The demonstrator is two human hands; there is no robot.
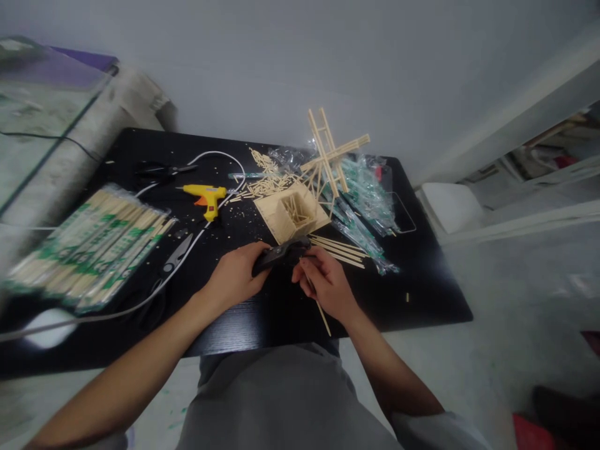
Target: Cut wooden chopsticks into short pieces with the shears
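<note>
My left hand [237,275] is wrapped round the handles of a black cutting tool [281,253], whose head points right. My right hand [325,281] pinches a thin wooden stick [321,311] that runs from the tool's jaws down past my wrist. Both hands hover over the near middle of the black table [422,281]. Just beyond them stands a small open box made of wooden sticks [291,214], with a crossed stick frame [328,153] rising behind it. Loose sticks [340,249] lie to the right of the box.
A yellow glue gun [206,197] with a white cable [220,159] lies left of the box, near scissors [175,257] and black pliers [162,169]. A big pack of chopsticks [89,247] fills the left. Green-printed wrappers [368,194] and cut stick bits [267,178] lie further back.
</note>
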